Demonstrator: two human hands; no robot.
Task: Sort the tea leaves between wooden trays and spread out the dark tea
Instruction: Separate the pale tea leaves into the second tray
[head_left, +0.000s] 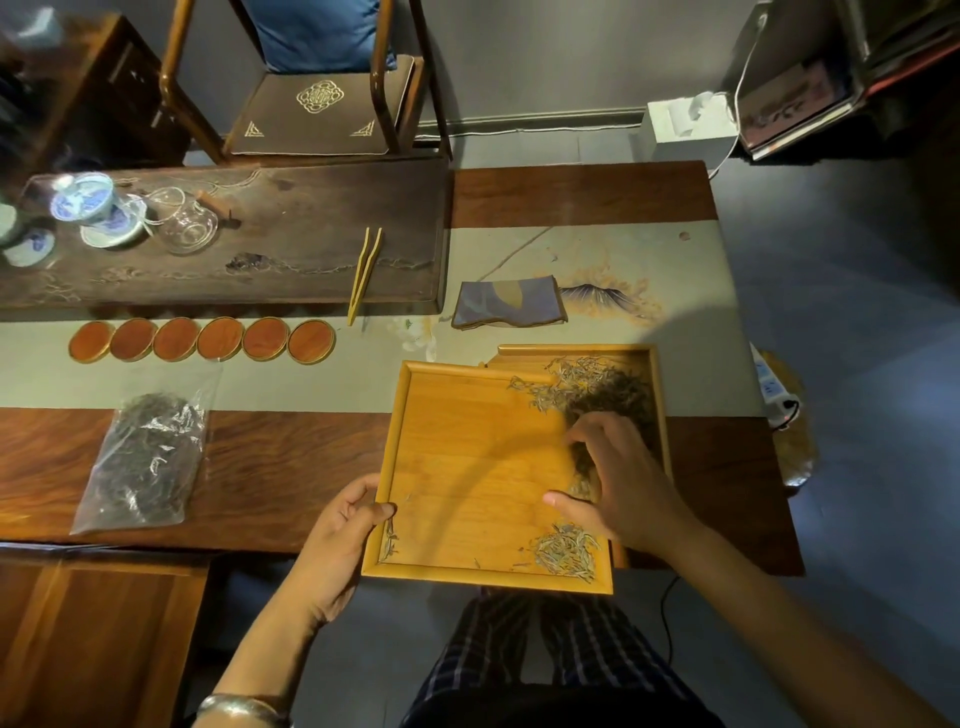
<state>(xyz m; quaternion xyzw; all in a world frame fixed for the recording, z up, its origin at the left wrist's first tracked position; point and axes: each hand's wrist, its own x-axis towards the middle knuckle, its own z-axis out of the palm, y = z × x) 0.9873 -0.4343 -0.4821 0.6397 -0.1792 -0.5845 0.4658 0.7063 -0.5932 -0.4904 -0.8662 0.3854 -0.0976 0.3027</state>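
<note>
Dark tea (610, 402) is pinched and raked by the right hand (618, 480) in the far tray (658, 395). The near tray (488, 467), overlapping it and overhanging the surface (291, 467), is gripped at its rim by the left hand (332, 540). Risks judged: tilt spilling the pale leaves (566, 553); dark strands dragged among them.
</note>
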